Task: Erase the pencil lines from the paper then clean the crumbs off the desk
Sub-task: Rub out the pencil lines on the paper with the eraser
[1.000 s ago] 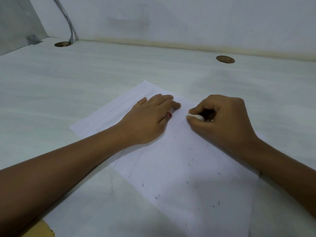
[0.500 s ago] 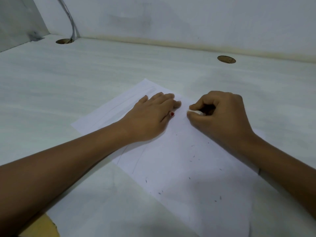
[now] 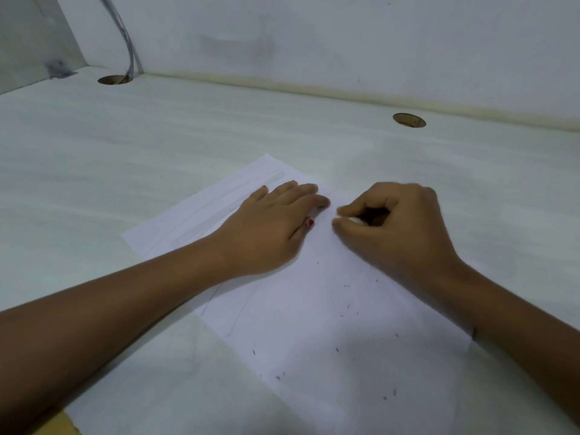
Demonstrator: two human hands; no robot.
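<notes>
A pale, faintly grained desk fills our view, meeting a white back wall along a yellowed seam. On it, a little below centre, lies the white sheet of paper, turned at an angle so that one corner points toward twelve o'clock and its long body runs down toward five o'clock. Faint pencil lines still run along the strip of the sheet at ten o'clock, and another thin stroke shows just under our left forearm. Small dark crumbs are scattered over the lower half of the sheet, thickest toward five and six o'clock. Our right hand rests on the paper at about two o'clock from the sheet's middle, curled, with the thumb and forefinger pinching a small white eraser whose end touches the page. Our left hand lies flat just beside it, at eleven o'clock from the sheet's middle, palm down and fingers together and extended, pressing the paper to the desk; red polish shows on the thumbnail. The two hands are near each other but apart. Farther out, a round cable hole is cut in the desk at one o'clock, and a second hole sits at eleven o'clock, with a grey cable rising from it up the wall. At seven o'clock a brown patch shows at the desk's near edge.
</notes>
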